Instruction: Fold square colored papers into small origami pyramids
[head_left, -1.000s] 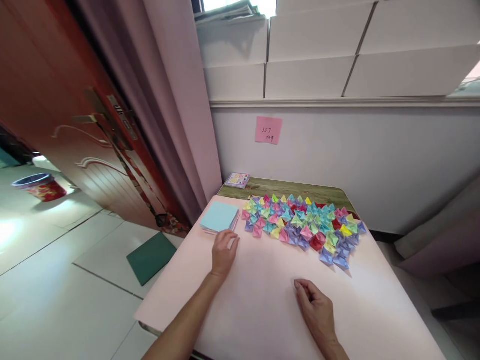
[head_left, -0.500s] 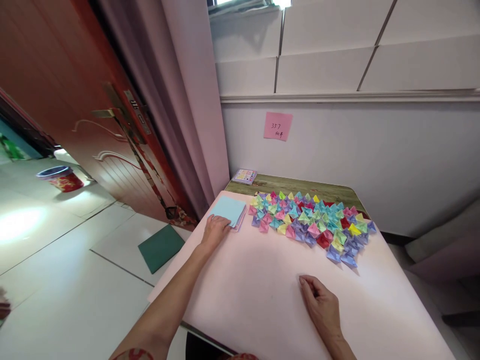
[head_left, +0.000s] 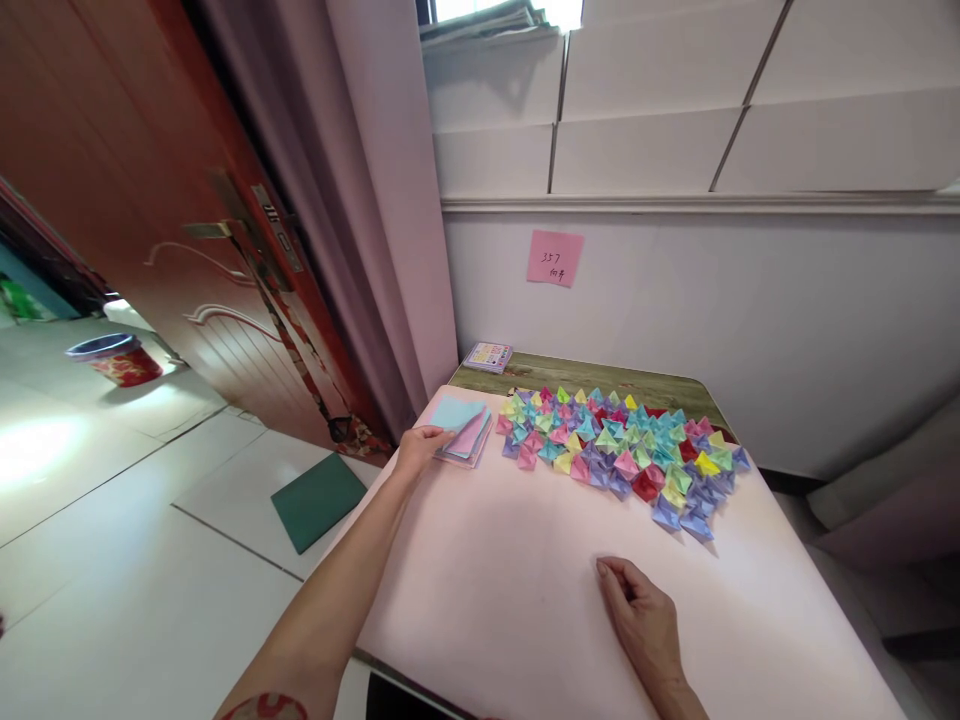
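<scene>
At the table's left side my left hand (head_left: 421, 448) pinches the near edge of a light blue paper sheet (head_left: 454, 413). That sheet is curled up, and a pink sheet shows beneath it in the paper stack (head_left: 478, 447). My right hand (head_left: 646, 615) rests on the near right of the table, its fingers curled and thumb against the forefinger, with nothing visible in them. Beyond it lie many folded paper pieces (head_left: 626, 437) in blue, pink, yellow, green, red and purple, set close together.
A pink cover (head_left: 517, 560) lies over the wooden table (head_left: 592, 372). A printed packet (head_left: 489, 357) sits at the far left corner. A pink note (head_left: 555, 258) is on the wall. Left on the floor are a green mat (head_left: 319, 502) and a red bucket (head_left: 124, 362), near the door (head_left: 150, 150).
My left hand has shifted a little left and lifted the near edge of the top light blue sheet, uncovering pink paper. The right hand stays in place.
</scene>
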